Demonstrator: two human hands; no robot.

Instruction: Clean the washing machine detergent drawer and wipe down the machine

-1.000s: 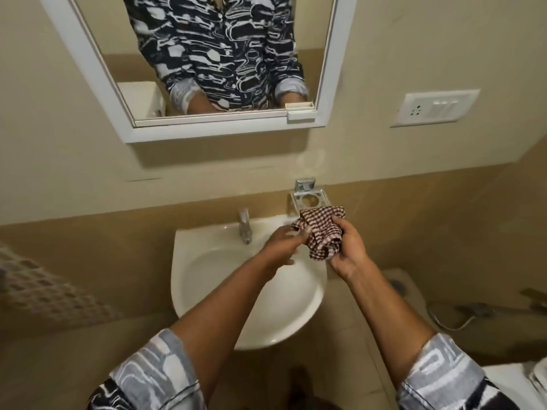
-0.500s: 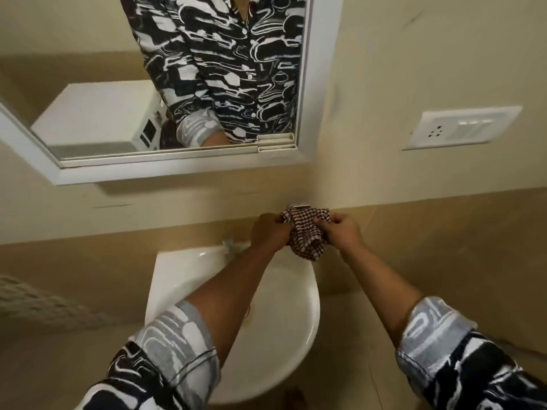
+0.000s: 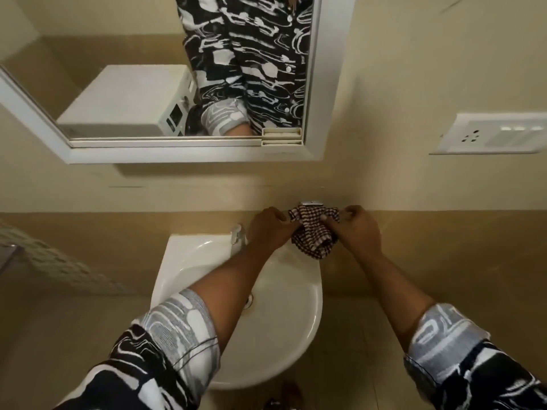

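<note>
Left grip (image 3: 270,229), right grip (image 3: 355,232): both curled tight on red-and-white checked cotton cloth (image 3: 313,239), bunched between them, above far rim of white ceramic basin (image 3: 177,261). Risk: twisting near edge sends drips past rim; under-wrung cloth would streak machine.

White ceramic wall basin (image 3: 284,335) sat below white-framed rectangular mirror (image 3: 189,155). Chrome tap (image 3: 236,233) at basin's rear rim. White plastic switch plate (image 3: 491,133) on beige wall, right.
</note>
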